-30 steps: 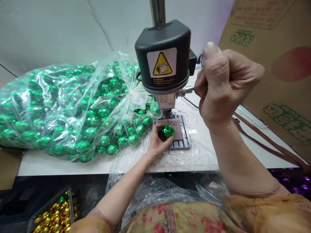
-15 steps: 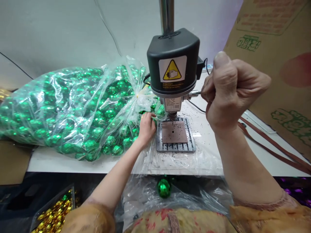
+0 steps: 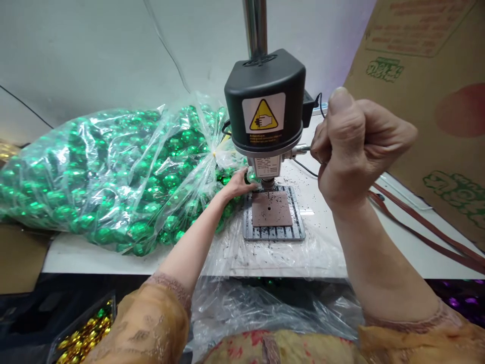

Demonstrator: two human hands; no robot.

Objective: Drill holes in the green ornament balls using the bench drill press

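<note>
Right hand [image 3: 356, 146], fingers closed round the lever [image 3: 302, 148] of one black drill press [image 3: 265, 101]. Left hand [image 3: 237, 184], fingers parted beside one green ball [image 3: 252, 176]; cannot tell whether gripped.

The bench drill press [image 3: 265, 144] in my charge stands upright, its black housing [image 3: 265, 81] rounded and marked with a yellow warning sticker [image 3: 264, 114]. Its metal lever [image 3: 302, 148] juts sideways into my curled right hand [image 3: 358, 146]. Below, the chuck [image 3: 268, 183] points down at a flat brown square board [image 3: 261, 217] with one dark hole, lying on the slotted grey base plate [image 3: 275, 236], dark shavings strewn over both. A shiny green ball [image 3: 251, 176], partly hidden, shows between my left hand's [image 3: 238, 186] thumb and fingers, just beside the chuck.
</note>
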